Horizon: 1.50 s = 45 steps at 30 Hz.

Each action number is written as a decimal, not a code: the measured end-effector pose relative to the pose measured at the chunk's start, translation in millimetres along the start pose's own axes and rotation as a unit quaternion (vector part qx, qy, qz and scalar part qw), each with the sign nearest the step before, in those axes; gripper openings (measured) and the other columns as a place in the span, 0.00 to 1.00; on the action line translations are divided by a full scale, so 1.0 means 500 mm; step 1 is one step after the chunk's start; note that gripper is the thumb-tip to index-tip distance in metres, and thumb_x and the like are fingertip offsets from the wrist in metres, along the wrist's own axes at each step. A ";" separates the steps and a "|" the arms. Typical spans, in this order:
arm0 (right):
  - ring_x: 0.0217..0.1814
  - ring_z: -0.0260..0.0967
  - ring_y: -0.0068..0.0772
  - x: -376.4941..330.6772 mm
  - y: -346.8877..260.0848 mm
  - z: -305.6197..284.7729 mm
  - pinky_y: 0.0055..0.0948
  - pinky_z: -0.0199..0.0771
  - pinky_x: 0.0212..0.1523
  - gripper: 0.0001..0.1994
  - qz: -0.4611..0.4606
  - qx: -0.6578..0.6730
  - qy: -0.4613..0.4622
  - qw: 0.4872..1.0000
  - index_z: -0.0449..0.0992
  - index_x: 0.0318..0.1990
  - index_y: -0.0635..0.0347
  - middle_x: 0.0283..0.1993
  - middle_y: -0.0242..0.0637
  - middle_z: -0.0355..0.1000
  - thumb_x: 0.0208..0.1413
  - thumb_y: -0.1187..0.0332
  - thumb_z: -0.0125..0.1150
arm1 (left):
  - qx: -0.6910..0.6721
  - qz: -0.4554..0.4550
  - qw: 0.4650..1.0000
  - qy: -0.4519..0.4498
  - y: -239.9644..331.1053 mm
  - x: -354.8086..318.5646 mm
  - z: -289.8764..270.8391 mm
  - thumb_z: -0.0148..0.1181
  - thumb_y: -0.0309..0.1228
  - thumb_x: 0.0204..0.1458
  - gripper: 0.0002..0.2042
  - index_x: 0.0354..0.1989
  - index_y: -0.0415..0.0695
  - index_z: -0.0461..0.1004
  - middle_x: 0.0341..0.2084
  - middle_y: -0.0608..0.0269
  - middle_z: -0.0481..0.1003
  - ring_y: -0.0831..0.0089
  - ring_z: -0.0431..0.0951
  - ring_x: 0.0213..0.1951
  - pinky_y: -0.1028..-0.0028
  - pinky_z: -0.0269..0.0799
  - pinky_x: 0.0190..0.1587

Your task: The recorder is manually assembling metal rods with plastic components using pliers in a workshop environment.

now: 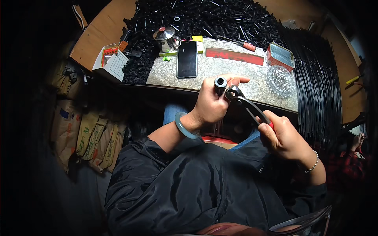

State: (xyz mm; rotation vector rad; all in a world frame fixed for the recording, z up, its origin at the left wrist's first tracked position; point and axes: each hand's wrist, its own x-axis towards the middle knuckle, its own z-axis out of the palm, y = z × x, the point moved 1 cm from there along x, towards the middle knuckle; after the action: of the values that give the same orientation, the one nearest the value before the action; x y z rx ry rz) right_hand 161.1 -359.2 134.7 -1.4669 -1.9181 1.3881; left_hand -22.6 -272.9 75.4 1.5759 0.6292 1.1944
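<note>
While the left hand grips the tube and the right hand squeezes the pliers, keep the tube steady, pliers' nose square to its rim.

Dark blank rectangular phone screen laid flat on the speckled stone slab | open white-and-orange cardboard box set at the wooden table's left edge | red rectangular tin with silvery top placed at the slab's right | tan printed paper sacks stacked below left
</note>
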 end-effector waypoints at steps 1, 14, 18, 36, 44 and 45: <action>0.18 0.54 0.20 -0.004 -0.007 -0.004 0.22 0.59 0.21 0.11 0.023 -0.012 0.007 1.000 0.64 0.37 0.66 0.17 0.32 0.59 0.61 0.64 0.48 | 0.023 0.021 0.999 -0.011 0.001 0.000 0.000 0.48 0.30 0.58 0.12 0.39 0.36 0.76 0.14 0.78 0.64 0.92 0.58 0.19 0.85 0.50 0.20; 0.40 0.66 0.49 0.031 0.105 -0.001 0.34 0.65 0.42 0.18 -0.059 -0.113 0.131 0.983 0.58 0.55 0.63 0.43 0.51 0.63 0.59 0.68 0.48 | 0.060 -0.042 0.997 0.006 0.082 0.028 -0.010 0.48 0.26 0.57 0.10 0.42 0.38 0.76 0.14 0.80 0.63 0.92 0.58 0.20 0.84 0.51 0.20; 0.40 0.65 0.50 0.096 0.243 0.024 0.40 0.67 0.41 0.19 -0.003 -0.310 0.269 0.912 0.59 0.56 0.58 0.41 0.50 0.62 0.58 0.66 0.49 | -0.014 -0.018 0.999 0.035 0.046 0.007 -0.003 0.54 0.28 0.55 0.10 0.43 0.37 0.74 0.16 0.81 0.61 0.92 0.56 0.20 0.85 0.51 0.21; 0.36 0.68 0.44 0.190 0.302 0.025 0.36 0.69 0.34 0.13 -0.073 -0.528 0.388 0.752 0.73 0.44 0.55 0.36 0.40 0.69 0.54 0.60 0.56 | 0.263 0.083 0.933 0.231 -0.014 -0.143 -0.225 0.59 0.27 0.51 0.18 0.49 0.33 0.68 0.32 0.51 0.76 0.73 0.77 0.28 0.75 0.73 0.32; 0.43 0.67 0.49 0.185 0.340 0.012 0.38 0.68 0.41 0.16 -0.055 -0.521 0.350 0.777 0.69 0.51 0.55 0.43 0.47 0.69 0.57 0.60 0.54 | 0.714 -0.035 0.597 0.363 -0.066 -0.603 -0.525 0.52 0.33 0.55 0.23 0.54 0.30 0.58 0.32 0.42 0.74 0.49 0.75 0.31 0.60 0.70 0.36; 0.45 0.67 0.49 0.180 0.351 0.009 0.38 0.68 0.44 0.17 -0.044 -0.514 0.343 0.785 0.69 0.51 0.57 0.44 0.48 0.69 0.57 0.60 0.53 | 0.609 -0.184 0.667 0.389 -0.104 -0.665 -0.489 0.51 0.37 0.55 0.23 0.54 0.33 0.59 0.33 0.34 0.72 0.39 0.71 0.35 0.54 0.67 0.38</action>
State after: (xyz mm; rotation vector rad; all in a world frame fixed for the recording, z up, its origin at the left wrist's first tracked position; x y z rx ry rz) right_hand 214.3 -285.8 -40.2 -1.8516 -2.1724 -0.4344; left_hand -361.4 -436.5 -101.8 1.6601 2.6099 1.0940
